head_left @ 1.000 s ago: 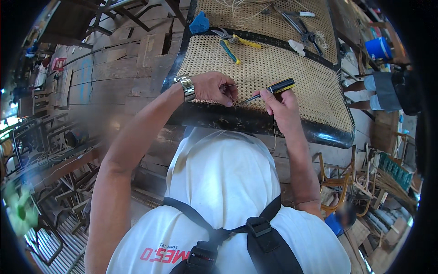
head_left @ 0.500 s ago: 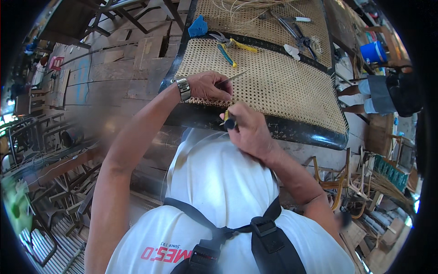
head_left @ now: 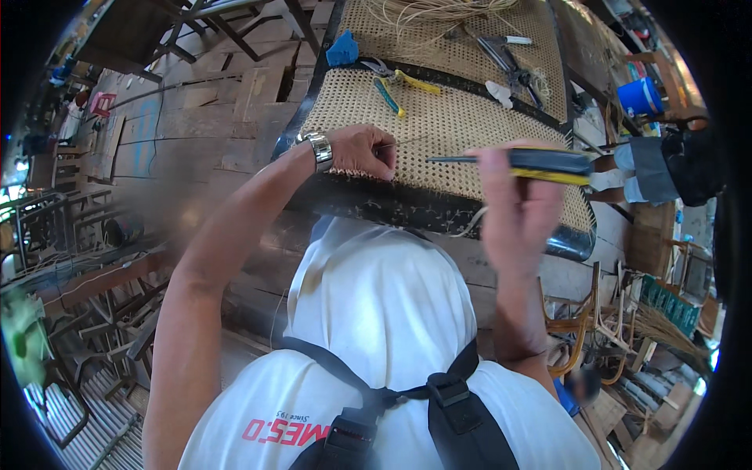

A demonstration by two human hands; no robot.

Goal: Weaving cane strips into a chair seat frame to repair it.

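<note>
A woven cane panel [head_left: 478, 125] in a black frame [head_left: 368, 202] lies before me. My left hand [head_left: 362, 153], a metal watch on its wrist, rests at the near edge of the weave, its fingers pinched on a thin strip that sticks out to the right; its kind is unclear. My right hand [head_left: 521, 207], smeared by motion, is raised over the right part of the panel. It grips a screwdriver [head_left: 550, 164] with a black and yellow handle, its shaft pointing left. A pale cane strand [head_left: 472, 225] loops at the black rail beside this hand.
Farther up the panel lie pliers with yellow and green handles [head_left: 386, 95], a blue piece [head_left: 341, 48], a dark hand tool [head_left: 513, 74], a white scrap [head_left: 499, 95] and loose cane strands [head_left: 439, 9]. A person [head_left: 654, 168] stands at the right, near a blue bucket [head_left: 641, 95].
My right hand has lifted from the near rail and moved right with the screwdriver, which has swung to lie level. My left hand stays nearly in place, its fingers drawn closer together.
</note>
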